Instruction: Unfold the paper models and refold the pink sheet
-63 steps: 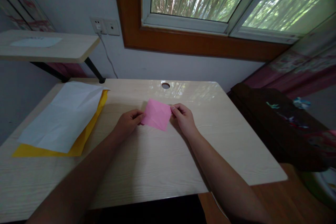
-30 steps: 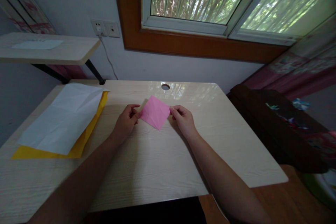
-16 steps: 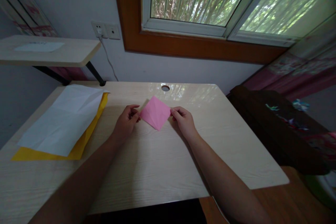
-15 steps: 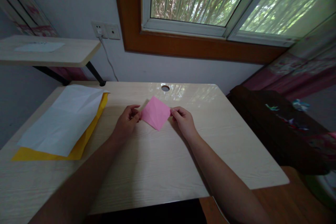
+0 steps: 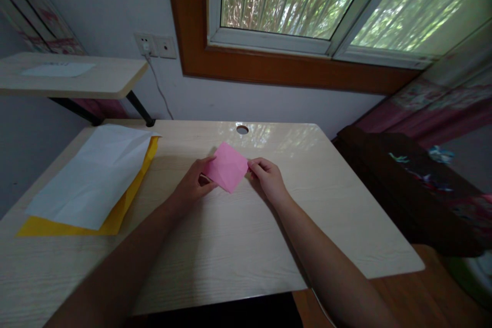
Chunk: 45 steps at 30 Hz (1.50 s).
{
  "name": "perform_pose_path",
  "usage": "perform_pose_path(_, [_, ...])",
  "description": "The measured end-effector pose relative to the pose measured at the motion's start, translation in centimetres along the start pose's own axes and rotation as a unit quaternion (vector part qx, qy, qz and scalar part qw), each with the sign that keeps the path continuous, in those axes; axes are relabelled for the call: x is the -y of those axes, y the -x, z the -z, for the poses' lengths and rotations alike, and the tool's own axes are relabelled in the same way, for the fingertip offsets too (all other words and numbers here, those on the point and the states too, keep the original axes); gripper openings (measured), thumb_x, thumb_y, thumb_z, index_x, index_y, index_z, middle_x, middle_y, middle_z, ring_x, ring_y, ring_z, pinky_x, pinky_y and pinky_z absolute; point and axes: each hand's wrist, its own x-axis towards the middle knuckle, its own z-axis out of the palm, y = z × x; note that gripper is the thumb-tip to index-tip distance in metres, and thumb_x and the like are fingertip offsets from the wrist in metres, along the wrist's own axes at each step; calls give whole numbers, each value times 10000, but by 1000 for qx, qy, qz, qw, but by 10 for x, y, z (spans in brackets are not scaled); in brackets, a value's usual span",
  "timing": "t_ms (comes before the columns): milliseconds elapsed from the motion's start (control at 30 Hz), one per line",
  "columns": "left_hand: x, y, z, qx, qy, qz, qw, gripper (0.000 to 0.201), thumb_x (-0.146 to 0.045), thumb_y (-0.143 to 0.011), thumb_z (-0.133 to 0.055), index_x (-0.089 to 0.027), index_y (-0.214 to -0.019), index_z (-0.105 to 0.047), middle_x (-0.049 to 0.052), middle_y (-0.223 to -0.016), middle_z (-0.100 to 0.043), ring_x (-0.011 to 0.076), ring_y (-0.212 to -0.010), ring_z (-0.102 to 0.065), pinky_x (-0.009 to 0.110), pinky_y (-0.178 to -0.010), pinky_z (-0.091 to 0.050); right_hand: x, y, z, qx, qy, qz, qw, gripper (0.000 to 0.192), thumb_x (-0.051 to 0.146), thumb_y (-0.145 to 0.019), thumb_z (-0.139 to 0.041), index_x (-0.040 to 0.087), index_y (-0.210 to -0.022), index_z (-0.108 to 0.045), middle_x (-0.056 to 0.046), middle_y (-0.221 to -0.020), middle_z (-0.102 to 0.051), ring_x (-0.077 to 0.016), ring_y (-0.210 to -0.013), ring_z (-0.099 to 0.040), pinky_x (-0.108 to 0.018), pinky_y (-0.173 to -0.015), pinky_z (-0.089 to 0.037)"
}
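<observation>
A pink folded paper square (image 5: pixel 227 166), turned like a diamond with crease lines on it, is held up over the middle of the desk. My right hand (image 5: pixel 267 174) pinches its right corner between thumb and index finger. At the left corner, my left hand (image 5: pixel 198 182) grips the paper, its fingers along the upper left edge and its thumb along the lower left edge. A gap shows between that thumb and the fingers. The far side of the paper is hidden from me.
White paper sheets (image 5: pixel 94 174) lie on a yellow sheet (image 5: pixel 132 192) at the desk's left. Behind them a raised shelf (image 5: pixel 115 79) stands on black legs. A round cable hole (image 5: pixel 242 129) is near the desk's back edge. Dark wooden furniture (image 5: pixel 388 164) stands right of the desk.
My left hand has shifted its hold, from a pinch at the left corner to fingers and thumb spread along the two left edges. The paper has moved slightly; my right hand keeps its pinch.
</observation>
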Motion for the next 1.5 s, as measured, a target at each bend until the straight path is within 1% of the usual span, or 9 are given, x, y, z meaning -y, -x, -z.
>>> perform_pose_path(167, [4,1,-1,11,-22,-35,999,662,-270,-828,-730,-333,-1430,-460,56,-1273,-477,100,-794,-588,256,-714,-554,-2,0,0,2,-13,-1,1000,290,476,-838,-693,191,-786,-710,6,-644,-610,-129,-576,-511,-261,-559,-370])
perform_pose_path(367, [4,1,-2,5,-26,-46,999,668,-207,-814,-714,-333,-1423,-472,60,-1275,-475,119,-835,-583,263,-729,-558,-3,-1,-1,9,-19,-9,1000,287,472,-833,-693,192,-769,-704,5,-638,-614,-130,-575,-519,-264,-566,-382])
perform_pose_path(533, [-1,0,0,-7,-27,-56,998,641,-180,-803,-695,-304,-1400,-498,68,-1260,-484,167,-956,-579,273,-758,-554,-6,-2,-1,28,-5,-3,1000,280,461,-833,-679,195,-749,-692,-4,-666,-632,-134,-602,-532,-263,-589,-405])
perform_pose_path(733, [0,-2,1,-10,-40,-64,997,569,-214,-812,-703,-270,-1357,-551,74,-1224,-509,191,-996,-572,288,-778,-549,-5,0,-3,30,16,7,999,267,442,-844,-670,193,-749,-689,4,-658,-622,-131,-600,-518,-263,-583,-381])
perform_pose_path(967, [7,-5,5,-5,-53,-58,997,536,-350,-870,-692,-266,-1384,-567,93,-1257,-567,221,-1048,-584,319,-838,-526,-6,0,-1,28,62,28,997,247,414,-872,-643,193,-781,-704,-2,-701,-641,-143,-647,-535,-268,-617,-388])
perform_pose_path(1067, [10,-6,5,-19,-43,-43,998,516,-407,-899,-661,-255,-1386,-580,93,-1221,-599,211,-988,-597,320,-829,-517,-4,1,-1,24,79,38,996,246,405,-874,-632,190,-782,-706,-5,-709,-650,-149,-656,-543,-270,-629,-397])
perform_pose_path(1200, [13,-7,4,-34,17,-4,999,520,-451,-905,-650,-233,-1375,-601,80,-1100,-610,168,-815,-607,291,-723,-520,0,2,-1,25,93,44,994,246,403,-871,-628,187,-784,-705,-7,-713,-652,-152,-655,-544,-270,-628,-400])
perform_pose_path(1333, [11,-7,4,-39,42,14,998,482,-430,-925,-619,-216,-1357,-620,63,-1037,-619,140,-742,-601,271,-684,-512,3,3,-2,21,112,53,992,253,406,-876,-622,187,-771,-695,-8,-715,-651,-154,-658,-545,-271,-629,-398])
perform_pose_path(1500, [5,-7,5,-54,18,22,998,394,-362,-958,-554,-214,-1307,-662,49,-990,-636,129,-722,-598,265,-681,-506,6,5,-2,21,123,61,990,246,400,-875,-618,189,-772,-693,-9,-714,-651,-159,-662,-550,-274,-633,-399])
